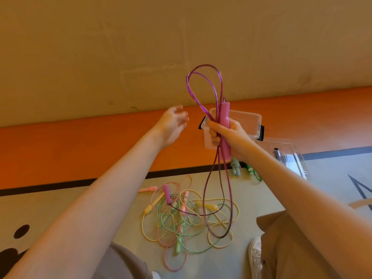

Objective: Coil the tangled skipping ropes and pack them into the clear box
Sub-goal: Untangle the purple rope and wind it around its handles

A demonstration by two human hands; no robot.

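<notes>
Right hand (225, 135) grips purple rope (203, 89) loops plus one pink handle (225, 125); left hand (171, 125) spread, empty. Rope's tail runs into the tangle (181, 216) on the floor. Risk: pulling drags the pile, tightens snags. Clear box (247, 119) behind.

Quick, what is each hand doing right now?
Left hand: open, holding nothing.
Right hand: closed around the purple rope and its pink handle.
</notes>
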